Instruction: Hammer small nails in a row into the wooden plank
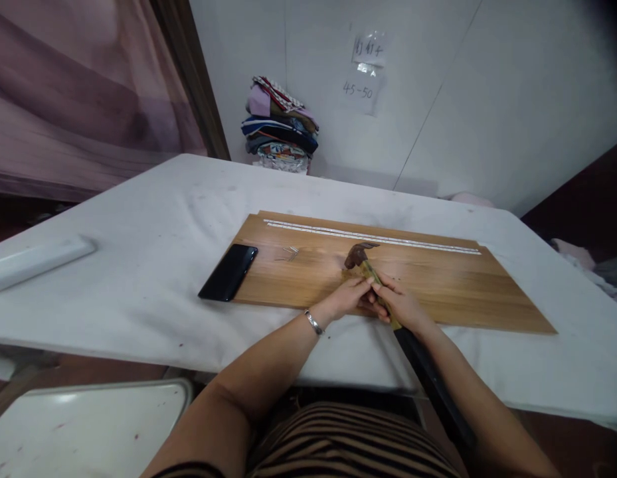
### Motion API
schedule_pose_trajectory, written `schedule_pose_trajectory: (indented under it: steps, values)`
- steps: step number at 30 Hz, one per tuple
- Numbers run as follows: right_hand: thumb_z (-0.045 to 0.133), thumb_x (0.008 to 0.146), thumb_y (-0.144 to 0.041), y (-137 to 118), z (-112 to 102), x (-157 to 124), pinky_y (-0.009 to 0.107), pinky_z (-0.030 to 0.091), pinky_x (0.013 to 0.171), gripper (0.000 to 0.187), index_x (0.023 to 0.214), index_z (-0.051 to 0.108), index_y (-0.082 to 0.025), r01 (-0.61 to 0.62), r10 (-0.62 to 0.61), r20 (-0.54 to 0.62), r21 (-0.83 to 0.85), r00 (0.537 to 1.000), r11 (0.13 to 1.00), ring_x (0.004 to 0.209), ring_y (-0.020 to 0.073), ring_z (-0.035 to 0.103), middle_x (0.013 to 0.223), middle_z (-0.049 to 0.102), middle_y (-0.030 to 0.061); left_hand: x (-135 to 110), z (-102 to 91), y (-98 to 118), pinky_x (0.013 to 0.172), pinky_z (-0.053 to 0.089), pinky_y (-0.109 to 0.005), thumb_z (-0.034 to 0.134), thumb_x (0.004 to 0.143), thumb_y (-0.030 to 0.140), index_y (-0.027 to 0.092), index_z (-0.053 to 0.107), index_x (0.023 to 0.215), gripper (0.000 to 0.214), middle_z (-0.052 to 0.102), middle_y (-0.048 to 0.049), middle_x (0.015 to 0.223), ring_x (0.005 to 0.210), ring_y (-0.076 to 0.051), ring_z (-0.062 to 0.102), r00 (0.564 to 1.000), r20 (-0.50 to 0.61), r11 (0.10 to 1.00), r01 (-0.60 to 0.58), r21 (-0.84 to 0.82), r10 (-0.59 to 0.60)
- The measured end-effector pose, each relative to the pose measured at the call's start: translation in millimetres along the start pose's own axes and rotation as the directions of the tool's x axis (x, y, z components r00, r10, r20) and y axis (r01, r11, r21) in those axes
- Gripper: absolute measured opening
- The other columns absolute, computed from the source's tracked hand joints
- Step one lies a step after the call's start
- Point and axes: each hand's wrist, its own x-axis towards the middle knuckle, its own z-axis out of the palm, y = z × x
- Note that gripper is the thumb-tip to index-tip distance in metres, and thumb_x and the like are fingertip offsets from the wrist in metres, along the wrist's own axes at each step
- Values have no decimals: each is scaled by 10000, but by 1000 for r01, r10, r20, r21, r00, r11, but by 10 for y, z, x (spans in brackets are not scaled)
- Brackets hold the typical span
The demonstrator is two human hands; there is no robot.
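Note:
A claw hammer (358, 255) with a rusty brown head lies slantwise over the wooden board (447, 285). My right hand (405, 307) is wrapped around the upper part of its yellow handle, while the black grip runs back under my forearm. My left hand (349, 297) is closed beside the hammer's neck, its fingertips meeting those of the right hand. Whatever the left fingers pinch is hidden. Several loose nails (289, 253) lie on the board to the left. Two white strips (372, 237) run along the board's far side.
A black phone (229, 272) rests on the board's left end. The table (153, 279) has a white cover and holds a white elongated object (42, 261) at left. Folded cloths (281, 126) are stacked by the wall. A white stool (93, 425) stands at lower left.

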Motion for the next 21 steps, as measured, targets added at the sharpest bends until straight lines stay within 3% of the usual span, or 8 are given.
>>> schedule_pose_trajectory:
  steps: [21]
  values:
    - [592,784,-471,17,-9,7,173,327,292,346,999,540,-204,1,-1,1,-5,1000,1000,335,36,403,651,506,-66,3,-9,-5,757,517,-374,615,722,644,138,481,793,528,544,10,652,622,-149,636,1000,1,1000,5,28,-5]
